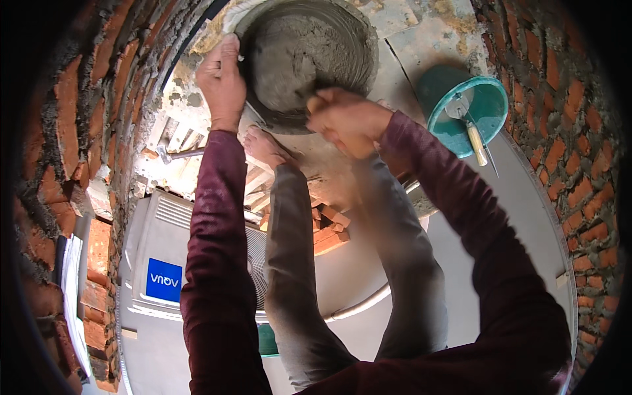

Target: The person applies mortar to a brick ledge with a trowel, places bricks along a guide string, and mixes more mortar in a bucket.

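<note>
A dark round basin (362,62) full of wet grey mortar (289,49) sits at the top of the view. My left hand (222,85) is closed on its left rim. My right hand (345,118) is at the basin's near right, closed round the wooden handle (317,103) of a tool, likely a trowel, whose end is sunk in the mortar and blurred. My bare left foot (263,145) is just below the basin, between my arms.
A green bucket (441,92) with water and a wooden-handled trowel (475,138) stands right. A hammer (178,155) lies left. Below are broken bricks (329,230), an air-conditioner unit (171,224) and a pipe (359,303). Brick walls (573,164) flank both sides.
</note>
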### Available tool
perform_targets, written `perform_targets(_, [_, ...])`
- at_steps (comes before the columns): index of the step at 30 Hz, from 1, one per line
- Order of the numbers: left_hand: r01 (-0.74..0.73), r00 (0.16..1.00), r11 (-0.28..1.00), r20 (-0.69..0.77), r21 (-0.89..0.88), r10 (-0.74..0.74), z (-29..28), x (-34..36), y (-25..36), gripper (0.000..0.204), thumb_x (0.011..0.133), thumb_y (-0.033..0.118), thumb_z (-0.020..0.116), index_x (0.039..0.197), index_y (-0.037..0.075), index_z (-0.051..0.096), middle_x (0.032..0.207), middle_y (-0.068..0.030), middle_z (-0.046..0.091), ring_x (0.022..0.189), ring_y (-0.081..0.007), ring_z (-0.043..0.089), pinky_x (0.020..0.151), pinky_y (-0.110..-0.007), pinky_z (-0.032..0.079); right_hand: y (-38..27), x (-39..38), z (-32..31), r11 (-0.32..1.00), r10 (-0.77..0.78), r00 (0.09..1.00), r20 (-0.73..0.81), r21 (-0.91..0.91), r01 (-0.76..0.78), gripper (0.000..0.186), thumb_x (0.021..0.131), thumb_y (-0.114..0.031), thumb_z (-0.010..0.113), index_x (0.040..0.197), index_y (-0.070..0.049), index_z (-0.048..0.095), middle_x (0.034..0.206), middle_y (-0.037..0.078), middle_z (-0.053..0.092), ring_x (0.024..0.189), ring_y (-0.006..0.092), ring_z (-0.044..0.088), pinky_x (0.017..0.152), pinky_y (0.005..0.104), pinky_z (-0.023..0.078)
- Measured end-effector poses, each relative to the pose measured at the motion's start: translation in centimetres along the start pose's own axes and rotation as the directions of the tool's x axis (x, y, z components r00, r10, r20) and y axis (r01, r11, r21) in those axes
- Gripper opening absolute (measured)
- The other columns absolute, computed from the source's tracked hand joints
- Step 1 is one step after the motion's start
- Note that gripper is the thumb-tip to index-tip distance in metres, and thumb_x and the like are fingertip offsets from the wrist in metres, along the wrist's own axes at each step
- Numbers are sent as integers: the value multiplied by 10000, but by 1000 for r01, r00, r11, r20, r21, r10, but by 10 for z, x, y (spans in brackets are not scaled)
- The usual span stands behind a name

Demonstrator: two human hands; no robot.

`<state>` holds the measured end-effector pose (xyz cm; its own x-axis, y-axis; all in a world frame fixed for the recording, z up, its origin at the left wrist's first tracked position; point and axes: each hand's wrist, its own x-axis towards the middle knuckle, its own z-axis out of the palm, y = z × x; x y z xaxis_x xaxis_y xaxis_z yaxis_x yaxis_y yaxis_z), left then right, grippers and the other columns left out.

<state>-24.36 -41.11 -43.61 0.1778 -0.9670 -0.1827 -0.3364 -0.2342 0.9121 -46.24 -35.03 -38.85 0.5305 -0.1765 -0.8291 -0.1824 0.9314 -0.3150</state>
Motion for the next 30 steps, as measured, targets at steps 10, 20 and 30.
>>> perform_targets(10, [61, 987, 995, -147, -75, -71, 22, -49, 22, 286, 958, 209, 565, 921, -53, 674, 715, -17, 603, 685, -77, 499, 630, -232, 425, 1, -126, 26, 656, -8, 999, 38, 755, -24, 300, 973, -319, 428, 1100, -64, 521, 729, -1, 484, 420, 47, 407, 319, 213, 307])
perform_targets(20, [180, 982, 979, 79, -99, -173, 33, -48, 58, 291, 953, 237, 596, 999, -38, 682, 845, -20, 663, 779, -93, 555, 725, -247, 458, 45, -54, -39, -147, -214, 966, 145, -982, 115, 337, 910, -249, 469, 1066, 10, 618, 1015, 208, 633, 885, 311, 644, 820, 390, 529])
perform_targets(30, [83, 950, 966, 272, 246, -151, -71, -53, -80, 412, 992, 221, 420, 1296, -35, 526, 1319, -179, 550, 1242, -282, 499, 1068, -325, 348, 32, -261, 5, 497, -208, 818, -536, -778, -384, 298, 742, -143, 623, 1024, -49, 602, 986, 220, 639, 798, 394, 643, 718, 455, 519])
